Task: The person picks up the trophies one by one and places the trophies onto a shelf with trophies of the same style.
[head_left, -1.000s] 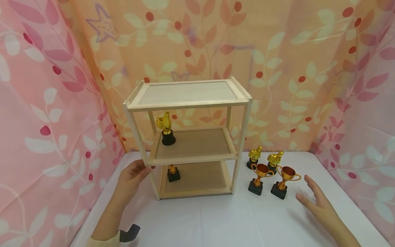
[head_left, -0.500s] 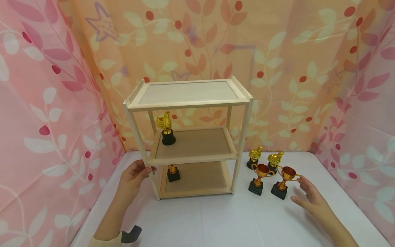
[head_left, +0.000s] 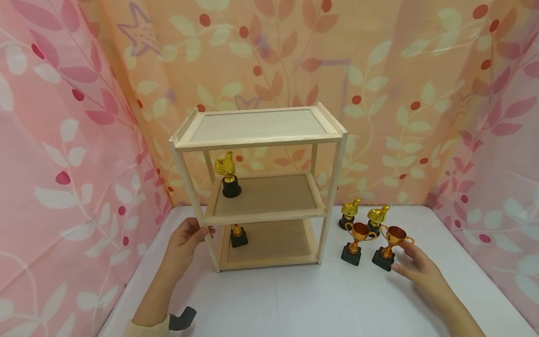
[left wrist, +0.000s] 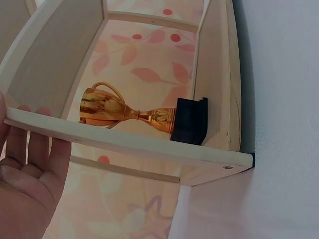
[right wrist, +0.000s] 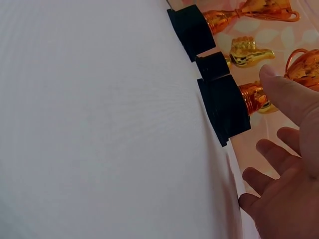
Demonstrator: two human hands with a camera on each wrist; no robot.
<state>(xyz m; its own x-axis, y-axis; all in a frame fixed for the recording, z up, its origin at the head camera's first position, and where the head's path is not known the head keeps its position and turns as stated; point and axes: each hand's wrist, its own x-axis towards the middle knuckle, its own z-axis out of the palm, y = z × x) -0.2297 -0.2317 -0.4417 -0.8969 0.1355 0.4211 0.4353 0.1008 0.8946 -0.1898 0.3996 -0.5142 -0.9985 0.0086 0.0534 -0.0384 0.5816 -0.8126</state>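
Observation:
In the head view my left hand (head_left: 180, 248) grips the left front post (head_left: 186, 182) of a three-tier wooden shelf rack (head_left: 265, 218). The left wrist view shows its fingers curled round that post, beside a gold trophy cup (left wrist: 104, 105) on the bottom tier. A gold thumbs-up trophy (head_left: 230, 187) stands at the left of the middle tier. On the right, my right hand (head_left: 429, 278) is at the nearest trophy cup (head_left: 395, 235), thumb and fingers spread round its right side. In the right wrist view the thumb overlaps its stem; contact is unclear.
Left of that cup stands another trophy cup (head_left: 359, 231). Two gold thumbs-up trophies (head_left: 349, 209) are behind the cups, partly hidden by them. A white cloth (head_left: 311, 299) covers the table. Patterned curtains (head_left: 387, 117) close off the back and both sides.
My right hand has moved left to the nearest trophy cup. The left hand keeps its grip on the post, and the trophies stay where they were.

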